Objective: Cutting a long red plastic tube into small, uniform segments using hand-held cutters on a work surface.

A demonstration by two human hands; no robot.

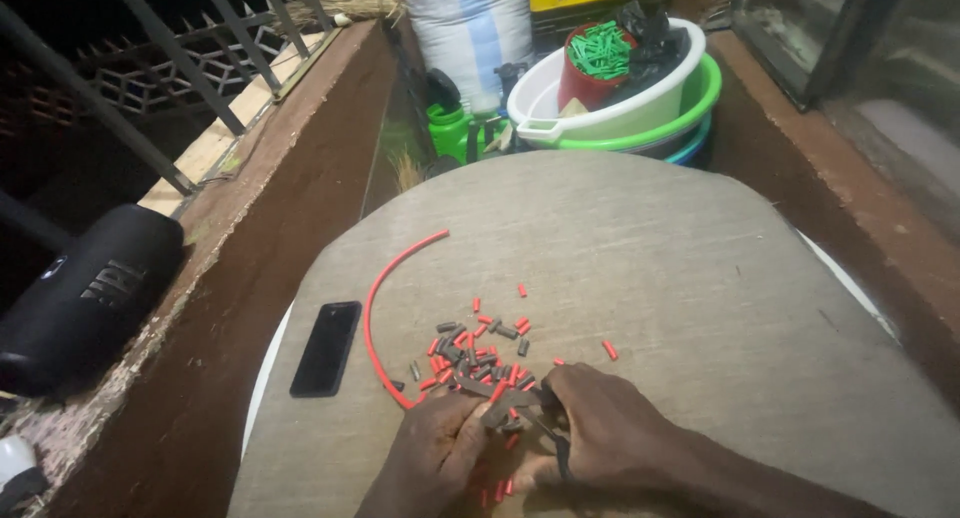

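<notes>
Up top, white basin (560, 103) holding red cup (590, 83) of green pieces (600, 50), both hands' fingers (470, 433) pinching small tubing bits (505, 413).

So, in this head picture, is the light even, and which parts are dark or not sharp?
Head view: light falls brightest on the grey board and fades toward the dark railing at upper left; the left hand and right hand look slightly soft, and the tool between them is hard to make out; the basins stay fairly clear.
</notes>
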